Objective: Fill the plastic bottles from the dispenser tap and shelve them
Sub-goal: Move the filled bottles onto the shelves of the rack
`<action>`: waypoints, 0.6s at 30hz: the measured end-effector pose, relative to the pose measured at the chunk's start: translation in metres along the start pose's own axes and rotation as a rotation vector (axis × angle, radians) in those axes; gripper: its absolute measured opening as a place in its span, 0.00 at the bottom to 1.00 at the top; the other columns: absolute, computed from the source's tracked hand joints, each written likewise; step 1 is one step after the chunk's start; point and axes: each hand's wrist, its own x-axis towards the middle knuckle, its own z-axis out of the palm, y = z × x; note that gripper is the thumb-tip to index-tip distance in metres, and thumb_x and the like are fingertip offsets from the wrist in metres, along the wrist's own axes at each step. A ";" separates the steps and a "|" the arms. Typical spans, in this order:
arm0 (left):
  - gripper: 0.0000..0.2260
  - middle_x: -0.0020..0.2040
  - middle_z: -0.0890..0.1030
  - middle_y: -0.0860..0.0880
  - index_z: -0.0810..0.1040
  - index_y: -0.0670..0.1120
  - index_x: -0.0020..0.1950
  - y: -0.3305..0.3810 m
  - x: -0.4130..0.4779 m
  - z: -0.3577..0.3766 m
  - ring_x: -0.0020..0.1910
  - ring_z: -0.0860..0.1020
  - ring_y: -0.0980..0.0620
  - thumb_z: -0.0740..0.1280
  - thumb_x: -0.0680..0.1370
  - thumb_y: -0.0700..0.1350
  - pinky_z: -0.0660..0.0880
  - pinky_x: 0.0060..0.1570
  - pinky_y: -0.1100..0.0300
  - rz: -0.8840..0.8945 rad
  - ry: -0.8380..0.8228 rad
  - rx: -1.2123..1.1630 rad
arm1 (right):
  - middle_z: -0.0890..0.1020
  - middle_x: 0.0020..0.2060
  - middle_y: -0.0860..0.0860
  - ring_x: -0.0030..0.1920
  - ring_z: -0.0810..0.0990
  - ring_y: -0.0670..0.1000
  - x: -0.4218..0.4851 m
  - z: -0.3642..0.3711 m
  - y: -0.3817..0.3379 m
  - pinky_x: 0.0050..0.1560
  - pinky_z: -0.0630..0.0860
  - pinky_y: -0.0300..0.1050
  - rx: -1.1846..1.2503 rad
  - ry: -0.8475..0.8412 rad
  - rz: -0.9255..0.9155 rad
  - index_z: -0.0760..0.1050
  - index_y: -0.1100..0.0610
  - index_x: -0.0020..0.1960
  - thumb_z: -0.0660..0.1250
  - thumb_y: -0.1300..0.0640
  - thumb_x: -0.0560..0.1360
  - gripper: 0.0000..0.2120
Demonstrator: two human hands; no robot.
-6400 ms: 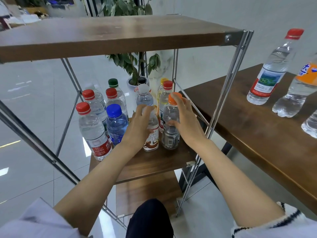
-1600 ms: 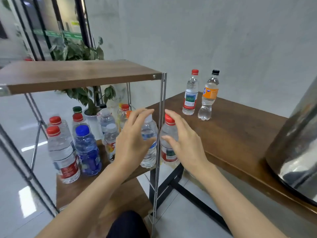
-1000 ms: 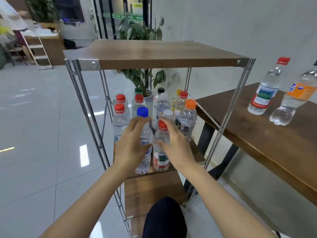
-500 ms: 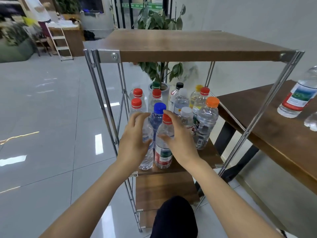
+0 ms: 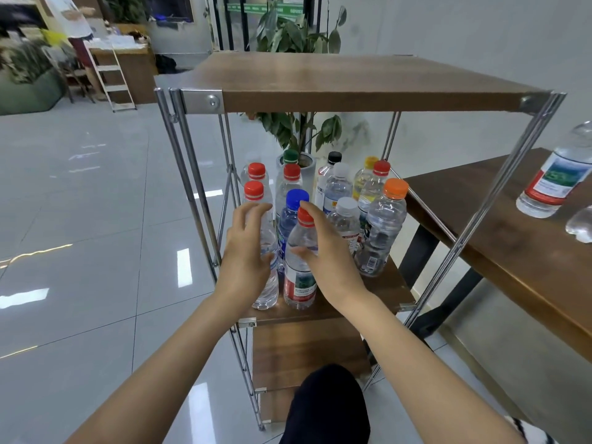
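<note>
loosely — left hand (image 5: 245,259), right hand (image 5: 331,262) cup bottles (image 5: 299,285)

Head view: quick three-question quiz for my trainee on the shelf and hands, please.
1. True or false: the orange-cap bottle lies on its side.
2. The right hand grips a bottle with which cap? A green, B red, C white.
3. How many blue caps are on the middle shelf?
Key: 1 false, it stands upright. 2 B. 3 one.

Clear glossy plastic bottles (image 5: 382,232) on matt wood-grain shelf (image 5: 384,290), shiny metal frame (image 5: 474,219), glossy tiled floor (image 5: 80,219)
</note>
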 end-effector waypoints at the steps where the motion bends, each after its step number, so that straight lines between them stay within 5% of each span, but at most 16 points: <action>1: 0.38 0.73 0.63 0.49 0.66 0.49 0.74 0.001 -0.001 0.000 0.70 0.67 0.47 0.76 0.68 0.29 0.64 0.62 0.64 0.005 -0.001 0.014 | 0.69 0.72 0.49 0.65 0.66 0.40 -0.001 -0.001 -0.001 0.66 0.67 0.40 -0.016 -0.011 -0.001 0.55 0.42 0.77 0.69 0.58 0.78 0.35; 4: 0.39 0.76 0.61 0.48 0.64 0.48 0.75 0.006 -0.003 -0.004 0.74 0.62 0.46 0.76 0.69 0.32 0.61 0.67 0.61 0.016 0.001 0.055 | 0.67 0.74 0.47 0.71 0.67 0.46 -0.002 -0.008 -0.005 0.65 0.69 0.45 -0.117 -0.025 -0.027 0.53 0.43 0.78 0.70 0.54 0.78 0.36; 10: 0.36 0.76 0.62 0.42 0.65 0.47 0.74 0.027 -0.012 -0.007 0.76 0.59 0.38 0.77 0.70 0.38 0.65 0.70 0.36 0.139 0.048 0.206 | 0.62 0.77 0.48 0.77 0.60 0.52 -0.011 -0.032 -0.009 0.68 0.71 0.54 -0.331 -0.021 -0.085 0.55 0.45 0.79 0.68 0.56 0.79 0.34; 18: 0.23 0.67 0.75 0.48 0.75 0.48 0.67 0.080 -0.029 0.005 0.67 0.69 0.43 0.74 0.72 0.38 0.70 0.64 0.47 0.310 -0.042 0.064 | 0.70 0.71 0.46 0.73 0.64 0.48 -0.058 -0.087 0.003 0.69 0.68 0.50 -0.453 0.062 -0.132 0.70 0.50 0.73 0.67 0.57 0.79 0.23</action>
